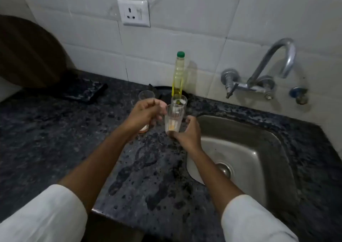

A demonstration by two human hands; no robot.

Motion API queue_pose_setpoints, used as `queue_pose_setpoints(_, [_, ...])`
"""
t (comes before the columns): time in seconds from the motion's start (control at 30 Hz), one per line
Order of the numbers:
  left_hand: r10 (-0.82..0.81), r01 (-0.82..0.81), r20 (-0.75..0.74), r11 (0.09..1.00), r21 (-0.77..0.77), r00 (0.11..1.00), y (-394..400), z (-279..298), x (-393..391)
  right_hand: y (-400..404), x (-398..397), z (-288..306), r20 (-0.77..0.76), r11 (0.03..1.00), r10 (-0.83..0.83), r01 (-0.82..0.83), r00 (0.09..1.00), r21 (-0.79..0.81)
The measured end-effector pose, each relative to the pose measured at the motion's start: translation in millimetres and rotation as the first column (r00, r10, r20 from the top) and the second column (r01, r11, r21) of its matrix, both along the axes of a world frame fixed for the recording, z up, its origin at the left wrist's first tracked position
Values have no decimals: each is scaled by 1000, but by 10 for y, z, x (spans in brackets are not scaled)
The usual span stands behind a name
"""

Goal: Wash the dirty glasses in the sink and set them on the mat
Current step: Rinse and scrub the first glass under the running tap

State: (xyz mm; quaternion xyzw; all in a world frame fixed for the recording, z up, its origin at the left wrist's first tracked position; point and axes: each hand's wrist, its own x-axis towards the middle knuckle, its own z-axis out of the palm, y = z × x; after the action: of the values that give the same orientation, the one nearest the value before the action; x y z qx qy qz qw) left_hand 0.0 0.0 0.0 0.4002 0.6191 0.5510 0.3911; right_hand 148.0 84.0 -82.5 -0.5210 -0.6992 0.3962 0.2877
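A home kitchen: a steel sink (246, 149) is sunk into the right end of a dark speckled stone counter (55, 140), with a tap (268, 71) and socket (133, 12) on the white-tiled wall (185, 19) (an oil bottle (178, 73) stands at the counter's back edge).

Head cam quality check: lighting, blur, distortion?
Head view: dim, with dark corners; wide-angle bend shows in the wall tiles; the glass between both hands is slightly blurred; glare on the tap and the sink; the bottle throws a soft shadow.

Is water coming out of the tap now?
No. The tap is off: no stream falls from its spout, and the sink below looks undisturbed.
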Motion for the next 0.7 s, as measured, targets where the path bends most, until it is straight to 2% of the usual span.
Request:
queue_pose_setpoints(0.07, [11, -11, 7, 1000, 3, 1000, 169, 13, -141, 104, -180, -41, -11, 997, -45, 46, 999, 63])
queue_pose_setpoints(0.17, [-1, 1, -13, 1000, -17, 1000, 362, -11, -285, 143, -391, -181, -85, 994, -93, 98, 992, 53])
queue_pose_setpoints(0.37, [-49, 47, -44, 998, -37, 998, 722, -59, -460, 231, -523, -300, -125, 978, -182, 193, 975, 82])
queue_pose_setpoints(0.6, [-190, 188, -86, 982, -29, 978, 1379, -78, 41, 268, 268, -140, -187, 927, -316, 345, 930, 150])
queue_pose_setpoints(0.7, [-255, 254, -198, 967, -29, 947, 1681, -98, 551, 406, 737, -30, -154, 900, -383, 405, 911, 159])
